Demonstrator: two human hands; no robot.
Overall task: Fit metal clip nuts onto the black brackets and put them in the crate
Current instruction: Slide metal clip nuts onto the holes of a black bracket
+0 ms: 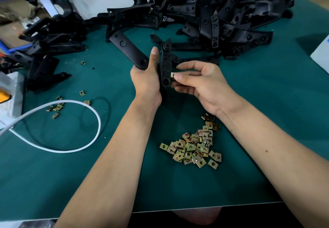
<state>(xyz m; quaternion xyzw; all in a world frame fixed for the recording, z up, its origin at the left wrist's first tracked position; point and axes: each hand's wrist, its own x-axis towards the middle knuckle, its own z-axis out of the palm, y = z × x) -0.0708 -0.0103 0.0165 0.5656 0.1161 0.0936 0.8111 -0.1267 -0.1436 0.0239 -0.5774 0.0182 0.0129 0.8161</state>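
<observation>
Black and rigid, the bracket point(166, 63) I have in hand stands nearly upright above the green mat point(267, 120), its holed end toward me. My left hand point(146, 79) wraps its fingers around the bracket's left edge, thumb pointing up alongside it. My right hand point(199, 81) pinches a single clip nut point(172, 74) between thumb and forefinger, right at the bracket's lower right edge; I think it is just starting onto the lip, though the fingertips hide how far.

I judge the bracket to be stiff and light enough for one hand, best held at mid-length so the lower end stays free. The nut is small, thin sprung metal, likely slick and with sharp edges, so I hold it by its flat faces and push squarely.

The loose nut pile point(195, 145) lies near my right forearm, and the bracket heap point(213, 17) sits at the far side. I see no crate from here.
</observation>
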